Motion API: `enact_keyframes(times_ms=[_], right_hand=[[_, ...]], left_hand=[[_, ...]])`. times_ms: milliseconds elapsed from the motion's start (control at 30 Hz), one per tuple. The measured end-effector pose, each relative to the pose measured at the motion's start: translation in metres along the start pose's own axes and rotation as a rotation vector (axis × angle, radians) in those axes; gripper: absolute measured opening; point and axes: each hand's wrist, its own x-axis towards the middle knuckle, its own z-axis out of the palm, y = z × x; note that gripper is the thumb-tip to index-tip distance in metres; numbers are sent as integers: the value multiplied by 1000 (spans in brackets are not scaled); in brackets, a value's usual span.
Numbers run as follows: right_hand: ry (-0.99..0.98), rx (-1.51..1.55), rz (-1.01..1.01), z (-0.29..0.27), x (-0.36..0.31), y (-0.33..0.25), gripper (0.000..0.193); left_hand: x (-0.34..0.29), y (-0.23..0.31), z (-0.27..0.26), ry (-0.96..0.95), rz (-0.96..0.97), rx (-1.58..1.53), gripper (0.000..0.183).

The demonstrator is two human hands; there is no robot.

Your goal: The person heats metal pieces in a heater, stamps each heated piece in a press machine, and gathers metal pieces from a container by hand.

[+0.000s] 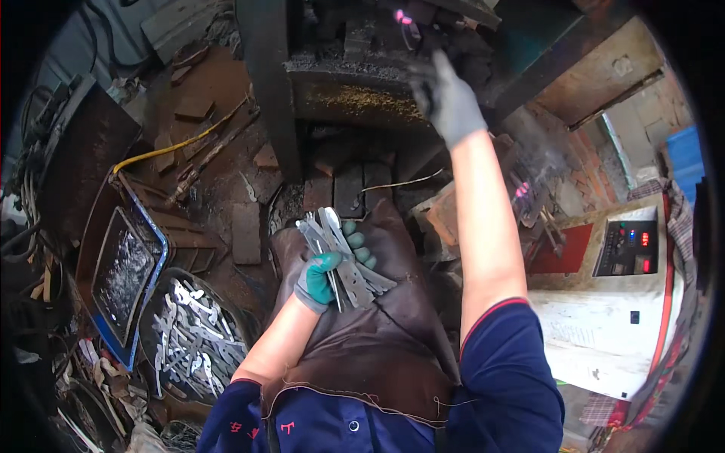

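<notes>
My left hand (pixel 323 275), in a grey and green rubber-coated glove, is closed round a bundle of flat grey metal blanks (pixel 349 273). The blanks are long and shaped, some with holes, and fan out over the brown apron (pixel 362 340) on my lap. My right hand (pixel 447 102), in a grey glove with blackened fingers, reaches far forward to the sooty ledge (pixel 355 72). Its fingers look stretched apart, with nothing visible in them, though they are a little blurred. Just beyond them a piece glows pink (pixel 404 16).
At the left stands a basket of loose metal blanks (pixel 198 340) beside a blue-edged metal box (pixel 128 272). A yellow hose (pixel 170 151) crosses the floor. To the right is a white control cabinet (pixel 604 325) with a lit panel; more pink-glowing pieces (pixel 521 189) lie near bricks (pixel 442 215).
</notes>
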Motion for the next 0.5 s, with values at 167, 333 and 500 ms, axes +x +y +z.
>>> enact_keyframes(times_ms=[167, 333, 500], right_hand=[[-39, -240, 31, -49, -135, 49, 33], [-389, -1116, -355, -55, -216, 106, 31], [-566, -1065, 0, -46, -227, 91, 29]], left_hand=[[3, 1, 9, -23, 3, -43, 69], [6, -3, 7, -58, 17, -27, 73], [4, -8, 4, -95, 28, -38, 81]])
